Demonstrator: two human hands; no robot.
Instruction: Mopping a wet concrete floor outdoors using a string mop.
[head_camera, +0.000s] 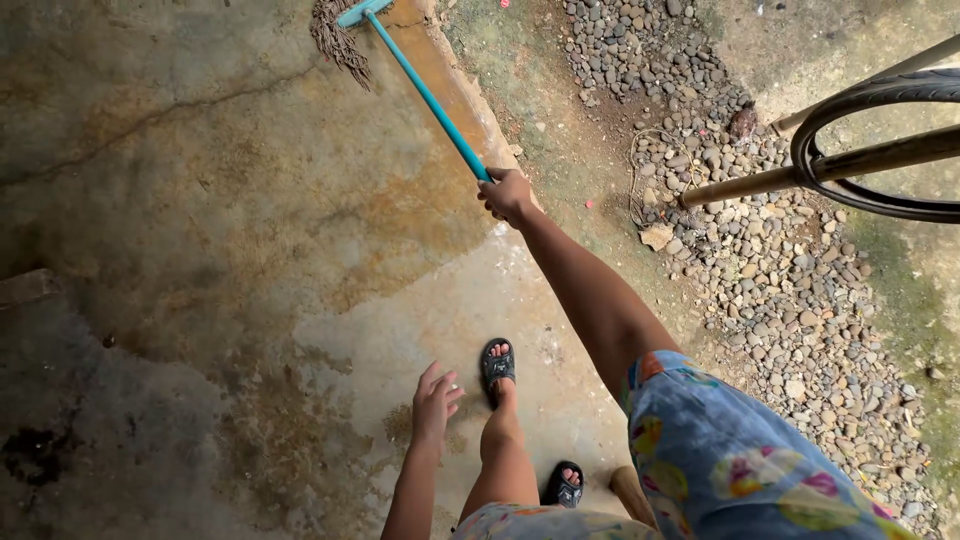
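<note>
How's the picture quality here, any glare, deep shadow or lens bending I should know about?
Head view: soft, even daylight with no hard shadows; the wet concrete floor shows only a dull sheen. The far left corner falls dark. Wide-lens distortion stretches the right hand and its arm, which grips the teal mop handle. The left hand and the grey pebble strip look sharp.

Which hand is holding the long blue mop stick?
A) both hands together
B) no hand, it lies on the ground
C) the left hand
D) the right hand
D: the right hand grips the end of the blue mop handle, while the left hand hangs open and empty above the wet concrete floor.
</note>
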